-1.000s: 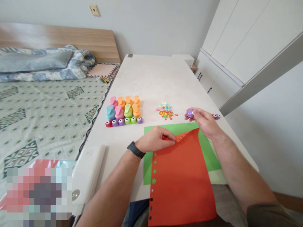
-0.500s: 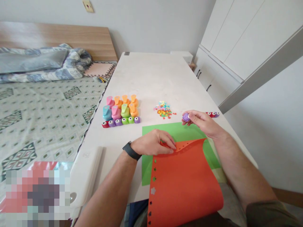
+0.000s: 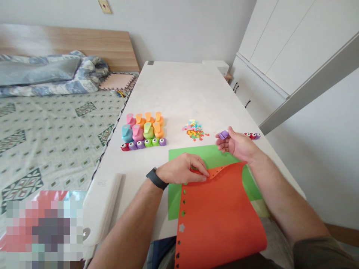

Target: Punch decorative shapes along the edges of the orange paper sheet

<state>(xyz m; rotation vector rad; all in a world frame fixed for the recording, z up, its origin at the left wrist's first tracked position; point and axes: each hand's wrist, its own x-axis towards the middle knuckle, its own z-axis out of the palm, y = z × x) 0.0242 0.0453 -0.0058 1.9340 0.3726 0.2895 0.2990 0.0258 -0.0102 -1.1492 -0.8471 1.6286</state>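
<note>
Between the fingers of my left hand (image 3: 185, 169) is the far edge of an orange sheet of paper (image 3: 218, 213). Small shapes are punched along its left and far edges, and its right side curls. My right hand (image 3: 237, 144) is turned partly palm up, with a small purple craft punch (image 3: 223, 135) resting on its fingers and the thumb raised. Under the orange sheet lies a green sheet (image 3: 174, 201) on the white table. Just beyond it sits a pile of colourful paper cutouts (image 3: 195, 130).
Several large lever punches (image 3: 137, 131) stand in rows at the left, with small punches (image 3: 144, 144) in front. More small punches (image 3: 252, 135) lie beyond my right hand. A long white device (image 3: 102, 209) lies at the near left. A bed (image 3: 64, 130) adjoins the table.
My right hand has opened and turned its palm up, the thumb lifting off the purple punch, which has rolled over on the fingers. My left hand stays on the orange sheet.
</note>
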